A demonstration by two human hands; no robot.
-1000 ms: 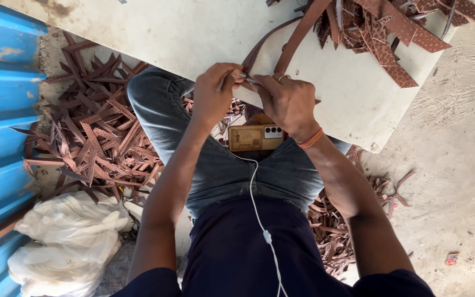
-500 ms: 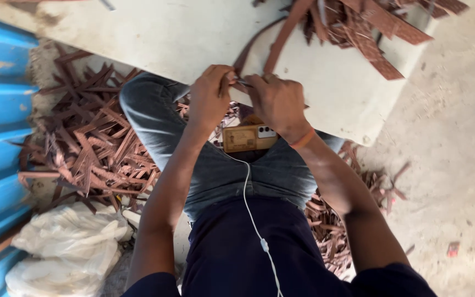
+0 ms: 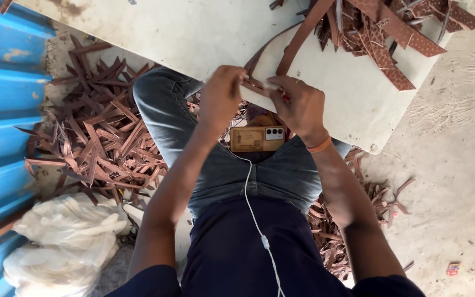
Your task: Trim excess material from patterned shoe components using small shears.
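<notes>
The left hand point(image 3: 222, 98) and right hand point(image 3: 299, 104) both pinch one long brown leather strip point(image 3: 302, 37) at the near edge of the white board surface point(image 3: 193, 33). Many cut brown scraps point(image 3: 94, 143) lie left; a strip pile point(image 3: 391, 33) waits far right.

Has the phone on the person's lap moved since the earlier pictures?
No. The phone lies on the lap just below both hands and the white board's edge, as before; only the head camera shifted slightly.
</notes>
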